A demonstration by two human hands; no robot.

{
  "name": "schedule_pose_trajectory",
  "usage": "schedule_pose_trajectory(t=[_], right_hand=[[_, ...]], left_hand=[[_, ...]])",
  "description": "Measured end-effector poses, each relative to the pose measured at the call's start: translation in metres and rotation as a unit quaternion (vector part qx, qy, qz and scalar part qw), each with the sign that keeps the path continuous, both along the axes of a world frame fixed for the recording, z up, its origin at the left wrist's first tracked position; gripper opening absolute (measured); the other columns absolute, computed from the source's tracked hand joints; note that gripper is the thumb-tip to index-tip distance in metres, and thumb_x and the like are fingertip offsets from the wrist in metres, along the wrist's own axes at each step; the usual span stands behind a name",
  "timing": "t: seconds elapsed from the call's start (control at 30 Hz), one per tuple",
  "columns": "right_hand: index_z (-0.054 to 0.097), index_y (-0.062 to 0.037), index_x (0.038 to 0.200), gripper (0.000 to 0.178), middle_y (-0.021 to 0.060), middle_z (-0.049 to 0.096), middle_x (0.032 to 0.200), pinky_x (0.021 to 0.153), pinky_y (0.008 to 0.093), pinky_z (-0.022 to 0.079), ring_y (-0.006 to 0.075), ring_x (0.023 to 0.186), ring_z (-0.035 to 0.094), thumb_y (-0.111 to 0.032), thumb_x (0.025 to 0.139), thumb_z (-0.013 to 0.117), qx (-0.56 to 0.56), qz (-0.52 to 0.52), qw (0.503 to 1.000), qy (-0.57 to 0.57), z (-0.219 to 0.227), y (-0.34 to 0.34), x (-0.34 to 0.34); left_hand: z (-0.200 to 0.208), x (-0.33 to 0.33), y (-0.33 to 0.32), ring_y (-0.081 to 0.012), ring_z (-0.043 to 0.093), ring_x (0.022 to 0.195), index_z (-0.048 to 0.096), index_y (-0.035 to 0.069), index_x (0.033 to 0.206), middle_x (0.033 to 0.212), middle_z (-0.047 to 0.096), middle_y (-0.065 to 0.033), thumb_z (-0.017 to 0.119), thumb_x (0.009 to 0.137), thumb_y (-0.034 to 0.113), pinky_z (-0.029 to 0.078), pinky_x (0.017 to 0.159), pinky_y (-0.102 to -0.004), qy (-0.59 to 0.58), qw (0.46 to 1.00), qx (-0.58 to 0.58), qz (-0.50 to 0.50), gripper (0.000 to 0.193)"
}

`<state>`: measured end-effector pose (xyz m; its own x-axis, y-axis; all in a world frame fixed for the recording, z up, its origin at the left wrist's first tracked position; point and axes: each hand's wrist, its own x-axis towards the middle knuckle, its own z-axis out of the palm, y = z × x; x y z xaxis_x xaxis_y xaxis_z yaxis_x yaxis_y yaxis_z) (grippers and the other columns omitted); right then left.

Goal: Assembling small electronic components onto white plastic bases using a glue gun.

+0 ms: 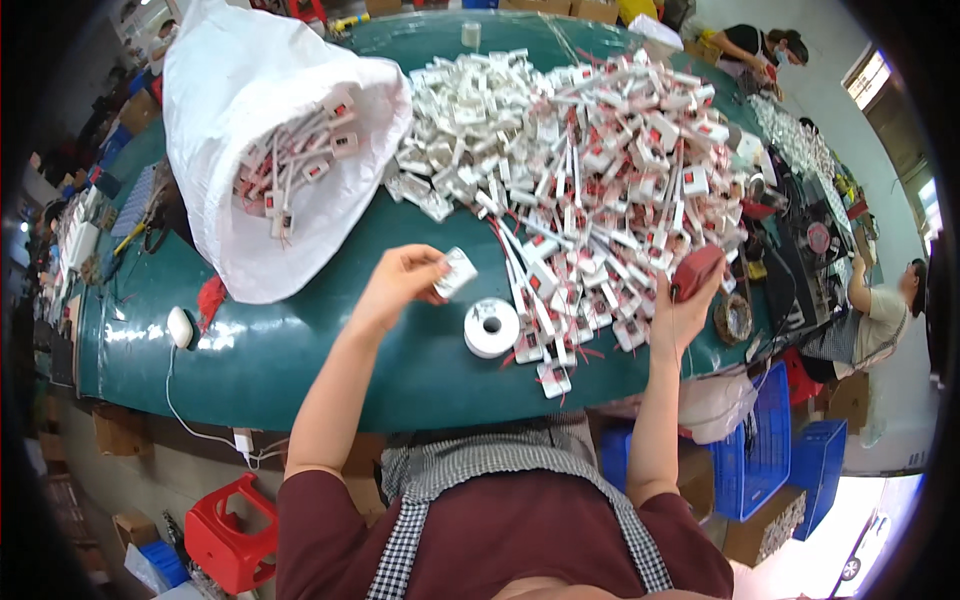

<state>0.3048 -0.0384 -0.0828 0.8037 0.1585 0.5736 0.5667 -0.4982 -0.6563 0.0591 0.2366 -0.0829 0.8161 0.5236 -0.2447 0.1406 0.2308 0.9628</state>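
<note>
The small white part [458,274] near the white roll [491,328] is pinched in the left hand [402,284], probably best held lightly by its edges, while the right hand [672,318] grips a red block [697,271] near the heap [630,140].

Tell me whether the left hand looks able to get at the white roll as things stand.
Probably yes: the white roll stands near the left hand with only green tabletop leading to it, though the small white piece that hand holds may need setting down first.
</note>
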Motion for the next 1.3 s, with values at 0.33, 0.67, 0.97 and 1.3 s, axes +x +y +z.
schedule_pose_trajectory(t=[0.33, 0.67, 0.97, 1.3], right_hand=[[0.019, -0.0051, 0.15, 0.088, 0.0229, 0.036, 0.147, 0.107, 0.0397, 0.035, 0.035, 0.132, 0.041, -0.006, 0.08, 0.071, 0.065, 0.043, 0.997, -0.014, 0.001, 0.019, 0.0], [0.019, -0.0036, 0.149, 0.088, 0.0232, 0.036, 0.146, 0.108, 0.0395, 0.034, 0.0342, 0.133, 0.041, -0.013, 0.081, 0.072, 0.083, 0.049, 0.995, -0.009, -0.001, 0.015, 0.003], [0.02, -0.0018, 0.149, 0.09, 0.0247, 0.036, 0.146, 0.108, 0.0382, 0.033, 0.0346, 0.133, 0.041, -0.01, 0.078, 0.075, 0.127, 0.059, 0.99, 0.011, -0.001, 0.014, 0.007], [0.021, -0.0065, 0.15, 0.088, 0.0188, 0.047, 0.139, 0.099, 0.0344, 0.041, 0.0267, 0.121, 0.052, -0.001, 0.078, 0.07, 0.095, 0.003, 0.995, -0.009, 0.002, 0.022, 0.007]], left_hand=[[0.002, -0.006, -0.058, -0.008, 0.049, 0.055, 0.068, -0.002, 0.102, 0.073, 0.061, -0.0029, 0.06, 0.091, 0.01, 0.039, 0.05, -0.0237, 0.01, 0.98, 0.175, -0.096, 0.018], [0.057, 0.048, -0.019, -0.0236, 0.057, 0.08, 0.071, 0.003, 0.09, 0.084, 0.054, -0.0072, 0.06, 0.072, 0.001, 0.047, 0.068, -0.0346, 0.051, 0.761, 0.45, -0.464, 0.022], [0.035, 0.029, -0.069, -0.0242, 0.054, 0.09, 0.059, 0.007, 0.1, 0.091, 0.057, -0.0045, 0.06, 0.072, 0.004, 0.049, 0.074, -0.0364, -0.119, 0.645, 0.691, -0.304, 0.028], [0.017, -0.004, -0.099, -0.0309, 0.048, 0.122, 0.054, 0.003, 0.124, 0.127, 0.053, -0.0149, 0.065, 0.079, 0.004, 0.042, 0.099, -0.0412, -0.005, 0.737, 0.664, -0.124, 0.046]])
